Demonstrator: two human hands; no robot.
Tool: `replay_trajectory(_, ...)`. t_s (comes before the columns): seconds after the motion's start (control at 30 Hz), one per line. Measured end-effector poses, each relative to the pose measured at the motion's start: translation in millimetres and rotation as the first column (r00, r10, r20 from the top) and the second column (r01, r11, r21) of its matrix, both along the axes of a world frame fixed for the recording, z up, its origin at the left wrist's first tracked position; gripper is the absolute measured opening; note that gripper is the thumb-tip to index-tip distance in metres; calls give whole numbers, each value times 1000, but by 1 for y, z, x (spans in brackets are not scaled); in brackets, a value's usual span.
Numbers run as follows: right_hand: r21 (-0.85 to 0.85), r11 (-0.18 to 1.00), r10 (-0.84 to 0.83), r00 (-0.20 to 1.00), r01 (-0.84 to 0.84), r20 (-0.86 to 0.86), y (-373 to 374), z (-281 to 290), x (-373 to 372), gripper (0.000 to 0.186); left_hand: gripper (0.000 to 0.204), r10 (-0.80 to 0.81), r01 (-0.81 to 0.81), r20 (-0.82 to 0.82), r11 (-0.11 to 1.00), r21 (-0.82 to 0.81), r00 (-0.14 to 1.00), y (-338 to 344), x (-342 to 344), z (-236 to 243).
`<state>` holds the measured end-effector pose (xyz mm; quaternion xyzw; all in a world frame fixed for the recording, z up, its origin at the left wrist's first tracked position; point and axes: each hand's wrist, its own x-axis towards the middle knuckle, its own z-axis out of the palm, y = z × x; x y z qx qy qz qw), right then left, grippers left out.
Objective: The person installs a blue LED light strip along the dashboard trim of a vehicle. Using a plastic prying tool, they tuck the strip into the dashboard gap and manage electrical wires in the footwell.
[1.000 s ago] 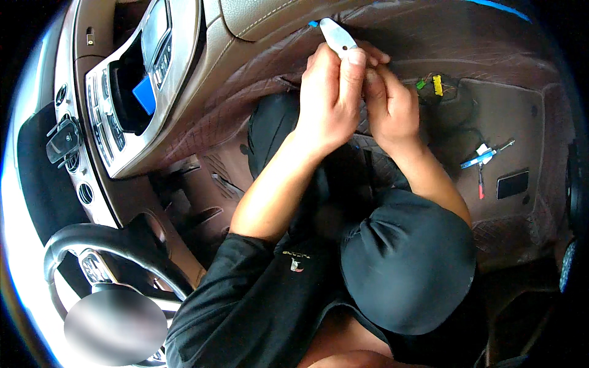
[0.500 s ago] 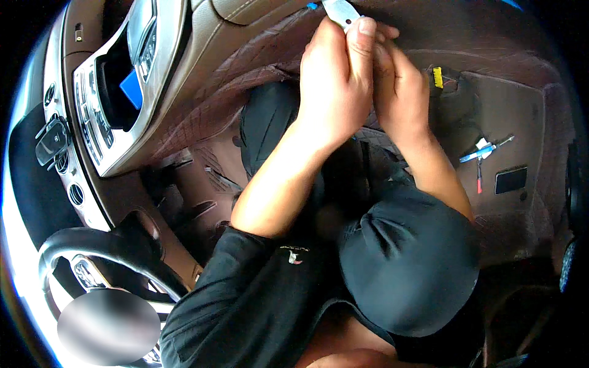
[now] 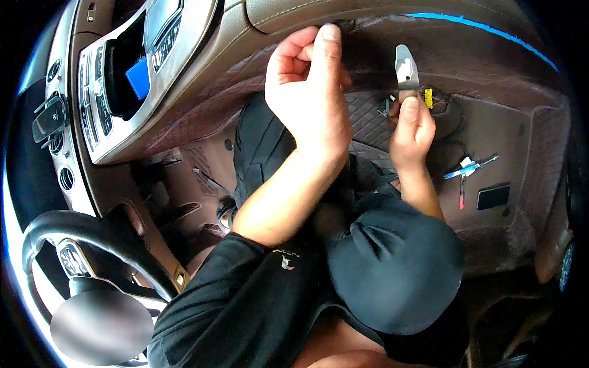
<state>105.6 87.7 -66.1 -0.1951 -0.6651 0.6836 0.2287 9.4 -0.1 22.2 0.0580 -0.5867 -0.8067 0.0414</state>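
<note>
My right hand [image 3: 412, 132] grips a flat metal pry tool [image 3: 406, 72] with a rounded tip and a small hole, its blade pointing up and away from me. To the left, my left hand [image 3: 313, 98] is raised near the brown padded console side, apart from the tool. Its fingers are curled and the thumb is drawn against them; anything between the fingertips is hidden.
A blue strip [image 3: 485, 27] runs along the far trim edge. A yellow connector [image 3: 428, 98] sits beyond my right hand. On the floor lie a blue-handled tool [image 3: 461, 172], a red-tipped tool [image 3: 462, 197] and a dark phone-like rectangle [image 3: 493, 197]. The steering wheel [image 3: 92, 227] is at left.
My hands were together around the metal pry tool. They are now apart: the right has moved toward me and right with the tool, and the left has let go of it. The view has shifted.
</note>
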Motion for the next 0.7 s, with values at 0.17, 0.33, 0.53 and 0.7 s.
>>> replay_trajectory(0.17, -6, 1000, -11, 999, 11, -38, 2, 1, -2, 40, 13, 143, -176, -274, 979, -100, 951, 20, -9, -14)
replay_trajectory(0.33, -98, 995, -12, 992, -1, -128, 10, -1, 4, 44, 11, -104, -117, -446, 889, -442, 889, 10, -1, -37)
replay_trajectory(0.53, -50, 999, 13, 997, -17, -82, 7, 8, -3, 36, 23, -702, 459, 293, 54, -887, 649, -49, 32, -64)
replay_trajectory(0.7, 110, 978, 178, 984, -175, -19, -9, 21, -23, 32, 20, -474, 357, -103, 772, -526, 874, -59, 20, -51)
